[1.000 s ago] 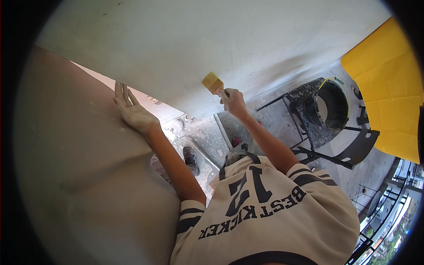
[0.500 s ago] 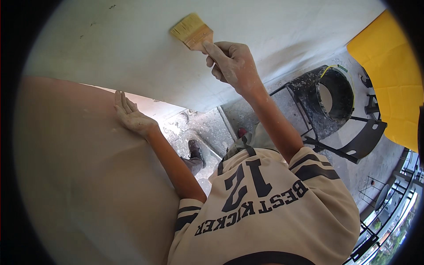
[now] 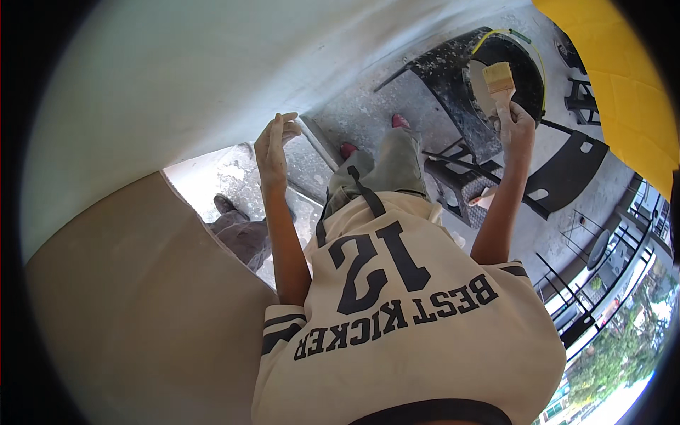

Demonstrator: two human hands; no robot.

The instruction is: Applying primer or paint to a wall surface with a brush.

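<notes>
Yellow-bristled brush (image 3: 500,79) sits clamped in the right hand (image 3: 516,126); left hand (image 3: 273,142) spread, empty.

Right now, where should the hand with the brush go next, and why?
Probably straight down, to dip the bristles. The right hand holds the paintbrush just above the open black bucket, with whitish stuff showing inside it, and away from the white wall. The left hand is open and empty, so nothing else seems ready.
</notes>
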